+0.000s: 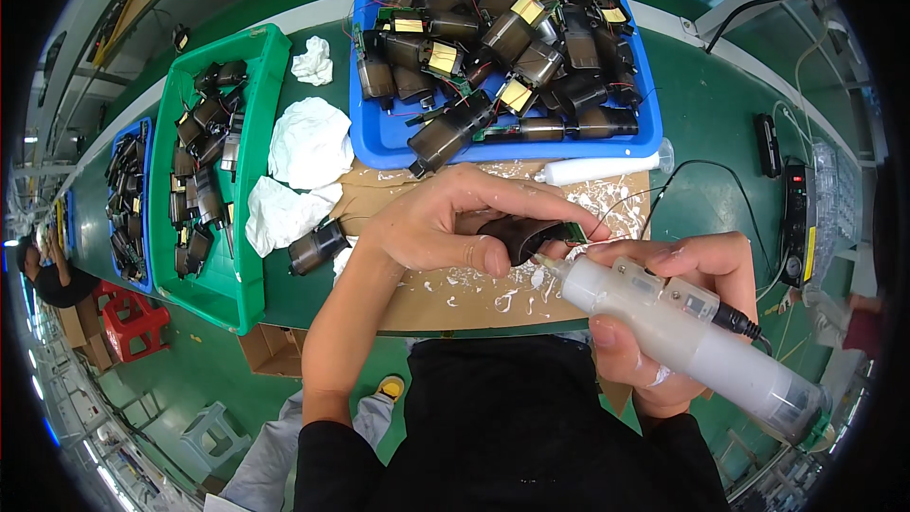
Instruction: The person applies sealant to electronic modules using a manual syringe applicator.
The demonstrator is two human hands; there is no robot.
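Gripping a syringe (687,341), the right hand (720,265) sits left of unreadable labelling (809,256).

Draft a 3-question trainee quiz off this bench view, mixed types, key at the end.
1. Multiple choice. The right hand holds:
A) a white cloth
B) a large syringe
C) a red stool

2. True or false: the green tray lies to the left of the large blue tray.

3. Fill in: the syringe's nozzle is at the dark see-through part held in the ____ hand.

Key:
1. B
2. True
3. Left: the left hand holds that part.
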